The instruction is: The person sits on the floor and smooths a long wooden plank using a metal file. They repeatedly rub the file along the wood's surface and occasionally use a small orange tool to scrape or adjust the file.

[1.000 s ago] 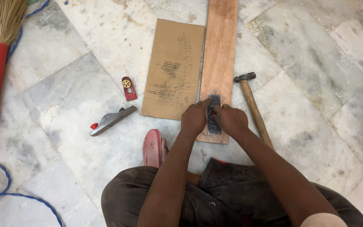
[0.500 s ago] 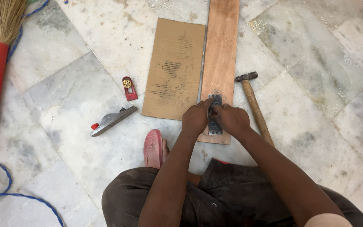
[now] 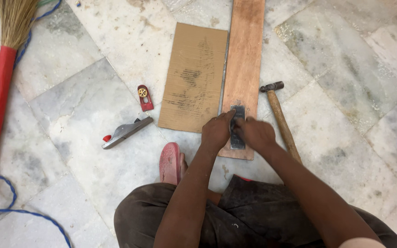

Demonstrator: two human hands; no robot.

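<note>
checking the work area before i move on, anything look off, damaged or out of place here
Mostly tidy. Both hands, left hand and right hand, press a dark metal blade flat on the wooden plank. The cardboard sheet beside it is scuffed with dark streaks. A plane body and its red cap lie apart on the floor.

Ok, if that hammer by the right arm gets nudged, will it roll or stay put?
The hammer probably pivots, not rolls: its metal head looks heavy. The round wooden handle may turn slightly on the smooth marble floor.
</note>
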